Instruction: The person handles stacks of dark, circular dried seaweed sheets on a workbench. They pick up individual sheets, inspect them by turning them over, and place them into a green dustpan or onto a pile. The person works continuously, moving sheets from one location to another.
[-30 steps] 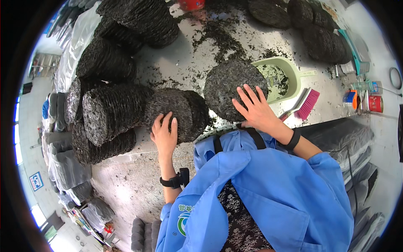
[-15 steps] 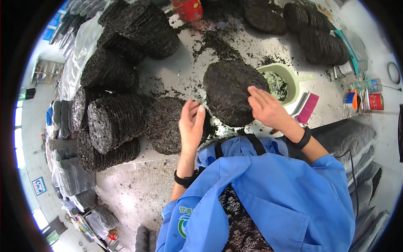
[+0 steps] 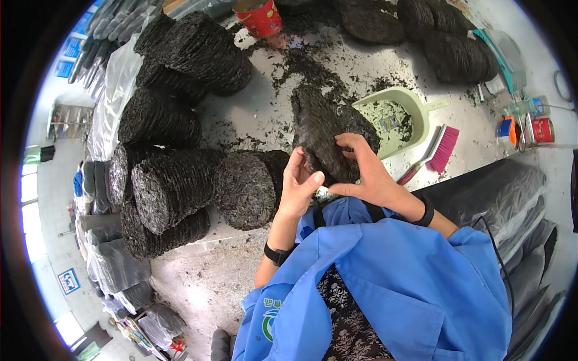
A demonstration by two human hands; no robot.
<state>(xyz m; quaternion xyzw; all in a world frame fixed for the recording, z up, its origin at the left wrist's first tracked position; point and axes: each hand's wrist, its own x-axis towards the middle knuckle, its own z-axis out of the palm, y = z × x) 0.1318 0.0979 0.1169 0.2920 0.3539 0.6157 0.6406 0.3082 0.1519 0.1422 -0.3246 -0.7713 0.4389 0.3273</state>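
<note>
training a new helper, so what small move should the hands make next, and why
Perhaps ease the left hand and right hand slightly closer together to steady the dark sheet: it looks bent, with one hand at either side of its near end.

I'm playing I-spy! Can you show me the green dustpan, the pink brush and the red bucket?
Green dustpan (image 3: pixel 421 118), head view: its right-hand rim.
Pink brush (image 3: pixel 444 151), head view: its bristles.
Red bucket (image 3: pixel 263 20), head view: its outer side.
</note>
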